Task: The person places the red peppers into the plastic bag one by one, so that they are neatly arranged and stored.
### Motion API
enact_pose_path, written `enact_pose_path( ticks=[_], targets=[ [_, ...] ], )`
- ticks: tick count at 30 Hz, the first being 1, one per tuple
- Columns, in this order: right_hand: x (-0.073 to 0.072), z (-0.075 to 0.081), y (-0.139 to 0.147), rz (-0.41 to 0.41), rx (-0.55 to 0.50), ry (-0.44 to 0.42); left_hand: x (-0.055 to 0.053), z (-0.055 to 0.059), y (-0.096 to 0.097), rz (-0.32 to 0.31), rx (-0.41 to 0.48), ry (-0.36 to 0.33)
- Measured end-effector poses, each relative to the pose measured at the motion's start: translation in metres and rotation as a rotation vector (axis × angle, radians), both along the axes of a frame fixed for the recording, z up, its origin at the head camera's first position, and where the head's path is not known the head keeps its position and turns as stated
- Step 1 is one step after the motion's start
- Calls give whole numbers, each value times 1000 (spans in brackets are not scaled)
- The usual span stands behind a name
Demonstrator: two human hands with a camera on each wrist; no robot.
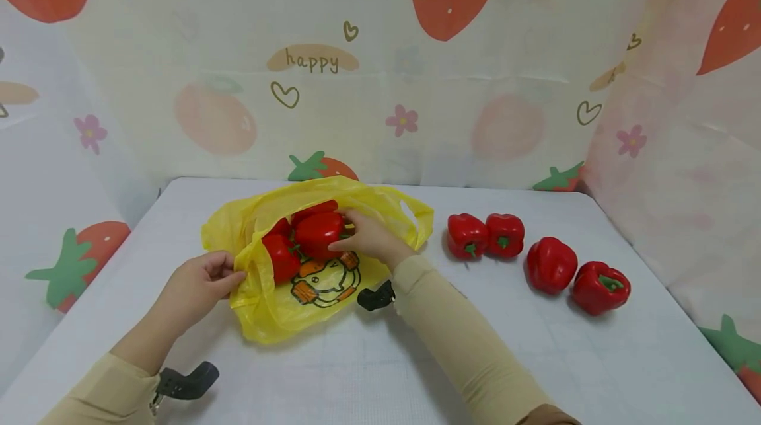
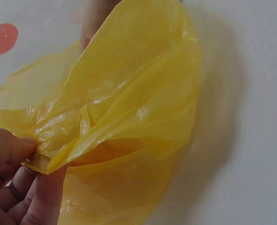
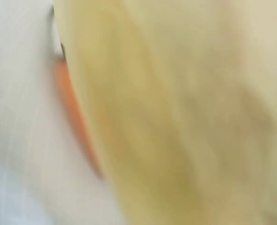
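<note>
A yellow plastic bag with a cartoon print lies on its side on the table, its mouth toward me. Several red bell peppers are inside it. My left hand pinches the left edge of the bag's mouth; the left wrist view shows thumb and fingers on the crumpled film. Within the mouth, my right hand grips a red bell pepper near its stem, with the thumb below and the fingers above. Blurred yellow film fills most of the right wrist view, hiding that hand there.
To the right of the bag, two red bell peppers lie side by side at the back. Two more bell peppers sit nearer the table's right edge. A strawberry-print cloth hangs behind and at both sides of the white table.
</note>
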State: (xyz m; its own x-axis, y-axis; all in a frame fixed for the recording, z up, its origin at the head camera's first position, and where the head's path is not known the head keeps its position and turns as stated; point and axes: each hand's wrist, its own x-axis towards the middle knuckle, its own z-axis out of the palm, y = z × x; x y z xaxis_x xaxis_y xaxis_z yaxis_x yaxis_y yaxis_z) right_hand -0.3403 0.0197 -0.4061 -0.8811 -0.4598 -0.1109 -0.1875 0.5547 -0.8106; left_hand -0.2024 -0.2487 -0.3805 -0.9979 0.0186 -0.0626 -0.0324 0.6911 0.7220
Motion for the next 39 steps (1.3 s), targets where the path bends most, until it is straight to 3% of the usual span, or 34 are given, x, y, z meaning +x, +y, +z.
enact_pose_path(
  ticks=[10, 19, 29, 39],
  targets=[
    [-1, -7, -13, -99, -58, 3, 0, 0, 0, -1, 0, 0],
    [2, -10, -26, -190, 31, 74, 0, 1, 1, -6, -8, 10],
    [8, -7, -36, -203, 60, 80, 0, 0, 0, -8, -10, 13],
    [7, -7, -28, -159, -12, 25, -1, 0, 0, -9, -17, 31]
  ],
)
